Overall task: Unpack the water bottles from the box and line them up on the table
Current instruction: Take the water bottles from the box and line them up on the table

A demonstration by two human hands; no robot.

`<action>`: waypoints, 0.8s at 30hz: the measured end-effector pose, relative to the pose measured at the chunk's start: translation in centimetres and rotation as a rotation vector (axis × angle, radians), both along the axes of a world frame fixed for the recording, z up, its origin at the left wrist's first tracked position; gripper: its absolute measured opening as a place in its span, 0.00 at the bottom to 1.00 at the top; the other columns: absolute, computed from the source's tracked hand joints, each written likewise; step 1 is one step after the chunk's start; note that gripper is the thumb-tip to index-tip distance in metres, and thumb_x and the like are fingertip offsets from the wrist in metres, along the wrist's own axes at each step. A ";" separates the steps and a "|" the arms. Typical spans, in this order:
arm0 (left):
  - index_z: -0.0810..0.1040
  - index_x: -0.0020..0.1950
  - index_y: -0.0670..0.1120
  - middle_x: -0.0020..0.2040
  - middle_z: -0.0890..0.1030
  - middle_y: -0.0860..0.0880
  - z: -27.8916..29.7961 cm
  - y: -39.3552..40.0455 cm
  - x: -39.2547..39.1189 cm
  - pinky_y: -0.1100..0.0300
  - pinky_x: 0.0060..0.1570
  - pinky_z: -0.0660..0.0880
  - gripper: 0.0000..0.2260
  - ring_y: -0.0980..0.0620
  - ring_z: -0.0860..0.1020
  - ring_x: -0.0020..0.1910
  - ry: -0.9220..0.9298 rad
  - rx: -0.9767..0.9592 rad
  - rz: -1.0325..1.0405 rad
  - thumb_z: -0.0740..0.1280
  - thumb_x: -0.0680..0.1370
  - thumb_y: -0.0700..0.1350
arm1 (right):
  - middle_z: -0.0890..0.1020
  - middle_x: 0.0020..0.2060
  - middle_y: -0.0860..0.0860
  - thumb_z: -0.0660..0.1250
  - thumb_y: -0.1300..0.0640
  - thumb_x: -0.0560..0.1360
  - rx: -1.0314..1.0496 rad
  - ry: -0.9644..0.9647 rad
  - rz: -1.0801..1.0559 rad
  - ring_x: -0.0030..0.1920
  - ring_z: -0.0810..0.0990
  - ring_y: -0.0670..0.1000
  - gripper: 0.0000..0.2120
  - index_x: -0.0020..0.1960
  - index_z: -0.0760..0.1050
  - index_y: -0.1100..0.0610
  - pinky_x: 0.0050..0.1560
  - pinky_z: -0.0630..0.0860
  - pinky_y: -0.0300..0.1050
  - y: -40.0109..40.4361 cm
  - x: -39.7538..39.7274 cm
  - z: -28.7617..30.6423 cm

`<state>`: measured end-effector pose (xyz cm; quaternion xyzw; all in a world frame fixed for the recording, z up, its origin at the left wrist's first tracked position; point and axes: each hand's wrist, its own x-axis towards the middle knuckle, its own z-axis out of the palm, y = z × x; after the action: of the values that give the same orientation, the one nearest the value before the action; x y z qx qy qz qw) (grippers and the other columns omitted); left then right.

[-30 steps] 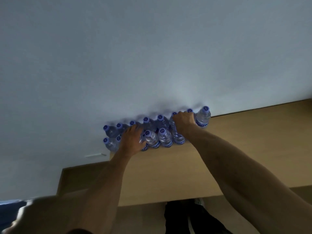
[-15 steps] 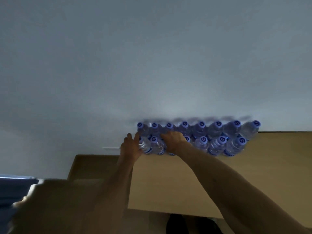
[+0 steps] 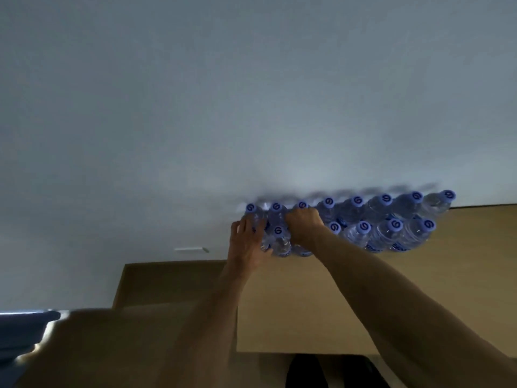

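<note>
Two hands (image 3: 247, 245) on bottles (image 3: 361, 231), right grip (image 3: 303, 224) curled

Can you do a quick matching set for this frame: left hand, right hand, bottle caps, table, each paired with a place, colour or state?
Column 1
1. left hand
2. right hand
3. bottle caps
4. table

Column 2
A. tan wood, running along the wall
B. at the left end of the bottle block, fingers against the end bottles
C. blue-purple with a printed mark
D. fingers curled over bottles, just right of the other hand

Pairs: 1-B, 2-D, 3-C, 4-A
</note>
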<state>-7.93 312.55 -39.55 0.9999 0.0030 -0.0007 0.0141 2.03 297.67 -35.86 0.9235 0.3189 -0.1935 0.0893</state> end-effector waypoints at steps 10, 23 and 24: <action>0.60 0.77 0.48 0.74 0.68 0.42 -1.3 -2.7 3.2 0.48 0.73 0.57 0.34 0.42 0.64 0.73 0.223 0.057 -0.082 0.66 0.75 0.58 | 0.73 0.65 0.58 0.62 0.64 0.77 0.051 0.104 -0.008 0.66 0.71 0.60 0.17 0.64 0.76 0.58 0.61 0.75 0.54 -0.1 0.1 -2.4; 0.74 0.68 0.47 0.64 0.75 0.41 2.9 -10.3 6.2 0.46 0.58 0.73 0.30 0.41 0.74 0.61 -0.064 -0.081 -0.263 0.69 0.70 0.60 | 0.79 0.52 0.58 0.62 0.47 0.77 0.362 -0.075 -0.250 0.56 0.77 0.59 0.15 0.54 0.76 0.58 0.48 0.73 0.51 -11.3 3.2 2.3; 0.74 0.68 0.47 0.64 0.75 0.41 3.2 -12.1 7.0 0.47 0.58 0.72 0.30 0.41 0.74 0.62 -0.061 -0.084 -0.287 0.69 0.70 0.59 | 0.78 0.52 0.58 0.61 0.49 0.78 0.357 -0.106 -0.282 0.56 0.77 0.60 0.14 0.54 0.76 0.59 0.49 0.73 0.51 -13.0 3.7 2.4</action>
<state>-0.97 300.41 -36.39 0.9881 -0.1405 0.0274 0.0559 5.75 284.70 -33.46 0.9690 0.2106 -0.0961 -0.0867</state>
